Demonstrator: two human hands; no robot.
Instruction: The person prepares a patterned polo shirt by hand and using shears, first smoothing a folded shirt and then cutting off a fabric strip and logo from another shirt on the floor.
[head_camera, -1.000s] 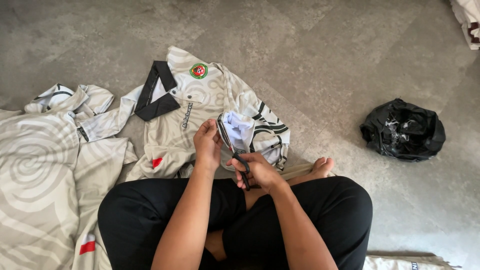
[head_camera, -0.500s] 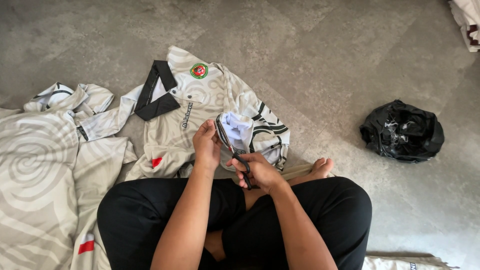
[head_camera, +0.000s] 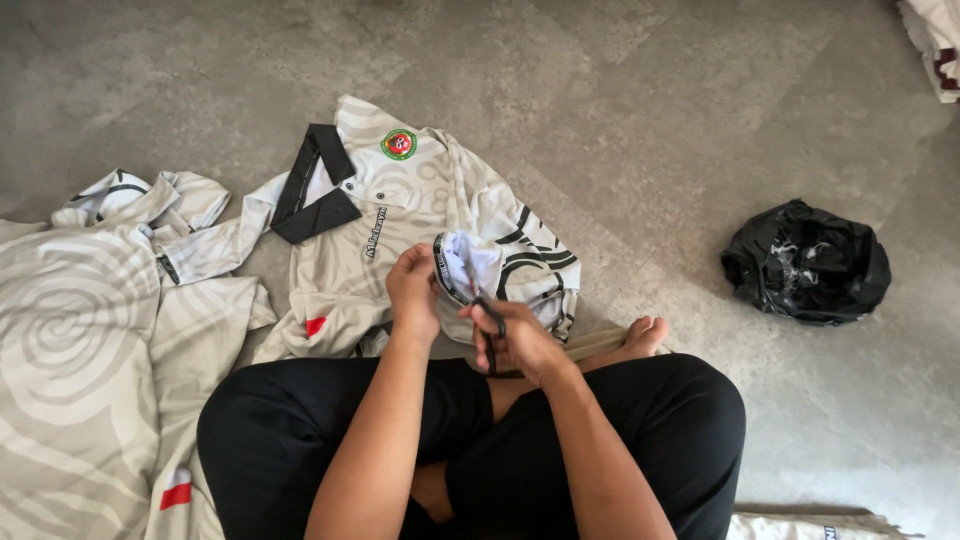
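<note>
Beige patterned shirt (head_camera: 400, 230) spread on the grey floor (head_camera: 650, 120) before crossed legs, its sleeve cuff (head_camera: 462, 268) pinched in the raised left hand (head_camera: 413, 293) while the right hand (head_camera: 520, 340), fingers curled closed, grips small dark scissors (head_camera: 488, 318) at the cuff's near edge.

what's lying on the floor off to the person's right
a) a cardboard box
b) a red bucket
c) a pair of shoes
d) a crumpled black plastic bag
d: a crumpled black plastic bag lies alone on the grey floor, to the right of the person's knee.
</note>
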